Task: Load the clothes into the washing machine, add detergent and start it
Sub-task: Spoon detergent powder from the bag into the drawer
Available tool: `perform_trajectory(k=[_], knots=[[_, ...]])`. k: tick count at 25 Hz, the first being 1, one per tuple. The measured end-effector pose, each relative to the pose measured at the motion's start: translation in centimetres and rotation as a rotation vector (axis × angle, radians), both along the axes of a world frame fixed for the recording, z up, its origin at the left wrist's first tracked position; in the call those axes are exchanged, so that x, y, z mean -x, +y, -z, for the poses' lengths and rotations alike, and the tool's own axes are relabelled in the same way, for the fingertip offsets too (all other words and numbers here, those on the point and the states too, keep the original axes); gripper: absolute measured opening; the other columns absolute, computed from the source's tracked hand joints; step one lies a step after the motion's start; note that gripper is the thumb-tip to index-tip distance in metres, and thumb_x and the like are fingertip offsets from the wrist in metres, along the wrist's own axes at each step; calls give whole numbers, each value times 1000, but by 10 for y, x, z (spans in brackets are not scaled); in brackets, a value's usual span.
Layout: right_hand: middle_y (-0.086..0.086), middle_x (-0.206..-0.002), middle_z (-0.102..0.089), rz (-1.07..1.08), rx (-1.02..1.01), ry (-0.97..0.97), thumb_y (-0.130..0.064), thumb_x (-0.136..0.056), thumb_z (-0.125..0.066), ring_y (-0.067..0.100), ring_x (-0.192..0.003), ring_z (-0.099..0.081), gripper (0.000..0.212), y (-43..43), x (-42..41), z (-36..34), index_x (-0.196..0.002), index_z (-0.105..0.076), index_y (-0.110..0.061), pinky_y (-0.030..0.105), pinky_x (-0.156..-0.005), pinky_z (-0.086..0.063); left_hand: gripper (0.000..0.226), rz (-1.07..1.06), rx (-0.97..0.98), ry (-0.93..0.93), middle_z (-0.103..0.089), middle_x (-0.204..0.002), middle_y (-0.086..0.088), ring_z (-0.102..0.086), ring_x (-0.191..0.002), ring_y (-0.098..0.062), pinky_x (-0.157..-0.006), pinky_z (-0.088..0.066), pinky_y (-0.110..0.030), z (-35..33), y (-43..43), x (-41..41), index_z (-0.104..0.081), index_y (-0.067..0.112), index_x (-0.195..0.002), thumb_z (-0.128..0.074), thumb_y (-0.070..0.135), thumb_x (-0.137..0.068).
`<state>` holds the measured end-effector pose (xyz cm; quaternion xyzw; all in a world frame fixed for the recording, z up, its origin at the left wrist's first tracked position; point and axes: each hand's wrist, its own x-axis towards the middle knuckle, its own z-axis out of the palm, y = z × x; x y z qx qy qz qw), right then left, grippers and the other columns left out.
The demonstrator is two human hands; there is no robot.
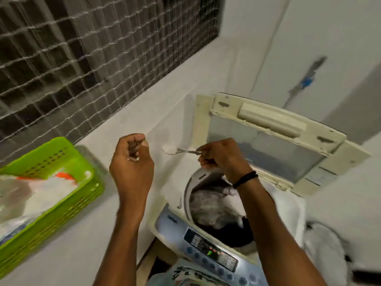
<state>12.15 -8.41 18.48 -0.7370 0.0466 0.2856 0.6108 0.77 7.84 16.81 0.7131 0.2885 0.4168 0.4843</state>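
Nearest, the washing machine's control panel (210,253) is showing a green digit. Far left, a green basket (68,159) holding plastic bags (41,195) is sitting on the white desk (82,244). Next to it, the left hand (132,162) is hovering with its fingers curling into the palm, nothing plainly held. The right hand (218,155) is pinching the handle of a spoon (185,151) heaped with white powder (169,148), over the far rim of the drum (186,195), where grey clothes (214,211) are lying. Behind, the lid (268,141) is standing open.

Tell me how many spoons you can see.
1. The spoon, heaped with white powder, is held by the right hand, left of the washer's raised lid. The green basket could hide others.
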Motion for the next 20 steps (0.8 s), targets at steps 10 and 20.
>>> perform_trajectory(k=[10, 20], knots=[[7, -74, -73, 294, 304, 27, -12, -85, -59, 31, -88, -70, 14, -146, -58, 145, -80, -72, -16, 30, -70, -54, 14, 396, 432, 468, -75, -89, 1, -71, -82, -17, -81, -58, -35, 136, -96, -123, -70, 26, -96, -67, 21, -82], [17, -106, -74, 235, 680, -209, -4, -81, -63, 36, -100, -68, 27, -159, -53, 234, -103, -77, -11, 33, -87, -51, 51, 372, 1472, 610, -43, -146, -25, -48, -129, -35, -98, -44, -37, 220, -155, -177, -33, -2, -146, -41, 27, -104]])
